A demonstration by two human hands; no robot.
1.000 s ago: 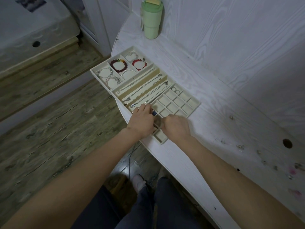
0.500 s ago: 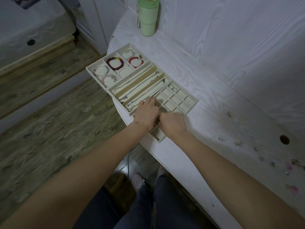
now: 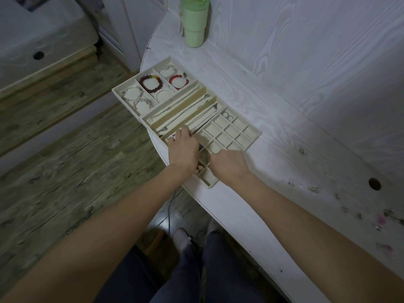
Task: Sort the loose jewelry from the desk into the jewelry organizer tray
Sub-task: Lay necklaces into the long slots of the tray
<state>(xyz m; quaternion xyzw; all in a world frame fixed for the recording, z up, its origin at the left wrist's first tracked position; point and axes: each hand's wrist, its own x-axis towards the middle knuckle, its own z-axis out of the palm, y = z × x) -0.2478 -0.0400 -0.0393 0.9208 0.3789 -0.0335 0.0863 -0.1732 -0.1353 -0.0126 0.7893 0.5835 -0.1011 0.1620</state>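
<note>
Both hands, left [image 3: 182, 147] and right [image 3: 228, 165], worked over the tray [image 3: 251, 133] grid (grips hidden, cannot tell); next probably fetching loose pieces [image 3: 312, 189] from the desk [image 3: 273, 171].

A home bedroom: mattress [image 3: 43, 40], wood floor [image 3: 65, 182], white desk [image 3: 284, 171].

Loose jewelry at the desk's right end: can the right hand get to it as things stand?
Probably yes. The right hand sits at the tray's near end, and bare desk lies between it and the loose jewelry; nothing blocks the way. Whether it already holds something is hidden.
</note>
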